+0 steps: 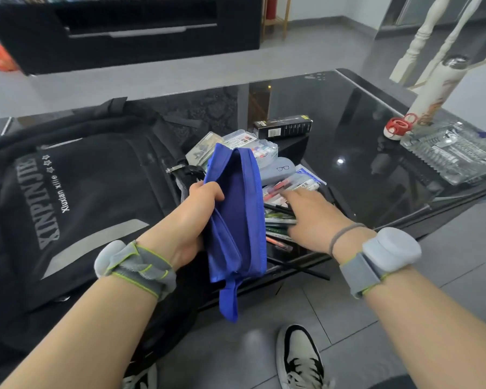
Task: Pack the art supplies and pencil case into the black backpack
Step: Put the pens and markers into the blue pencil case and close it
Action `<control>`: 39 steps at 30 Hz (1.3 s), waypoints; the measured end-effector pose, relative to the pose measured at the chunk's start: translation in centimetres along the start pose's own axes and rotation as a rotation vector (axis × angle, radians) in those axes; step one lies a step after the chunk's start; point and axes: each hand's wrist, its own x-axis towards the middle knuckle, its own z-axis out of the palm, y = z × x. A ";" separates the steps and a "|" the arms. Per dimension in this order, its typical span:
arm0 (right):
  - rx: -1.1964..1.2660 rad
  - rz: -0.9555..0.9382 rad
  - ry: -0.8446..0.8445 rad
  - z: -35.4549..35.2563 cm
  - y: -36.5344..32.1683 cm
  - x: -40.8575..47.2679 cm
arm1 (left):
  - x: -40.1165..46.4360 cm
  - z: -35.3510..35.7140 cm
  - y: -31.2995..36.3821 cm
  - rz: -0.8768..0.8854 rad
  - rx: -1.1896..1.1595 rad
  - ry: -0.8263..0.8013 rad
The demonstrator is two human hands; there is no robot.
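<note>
The black backpack [76,197] lies flat across the left half of the glossy black table [357,130], its white lettering facing up. My left hand [192,220] grips a blue fabric pencil case [237,209] and holds it up beside the bag, its strap hanging over the table edge. Right of the case lies a heap of pens and pencils [279,217]. My right hand [313,217] rests on that heap, fingers reaching among the pens; whether it holds any I cannot tell. Behind the heap sit a grey glasses case [278,169], clear plastic boxes [250,144] and a black carton [282,127].
A glass ashtray [449,153] and a small red-and-white item [399,127] stand at the table's right end, beside white turned posts [429,88]. A black cabinet [124,32] stands across the grey tiled floor. My sneakers [298,357] show below the table's near edge.
</note>
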 end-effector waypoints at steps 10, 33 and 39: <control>-0.157 -0.024 -0.025 3.1 1.0 1.7 | 1.4 -0.5 -0.8 -0.048 0.068 0.042; -0.130 -0.188 0.171 5.9 0.3 3.3 | 2.0 -0.2 -1.7 -0.038 0.056 0.060; -0.086 -0.237 0.256 7.0 0.8 4.0 | 1.6 0.1 -1.5 -0.026 0.056 0.082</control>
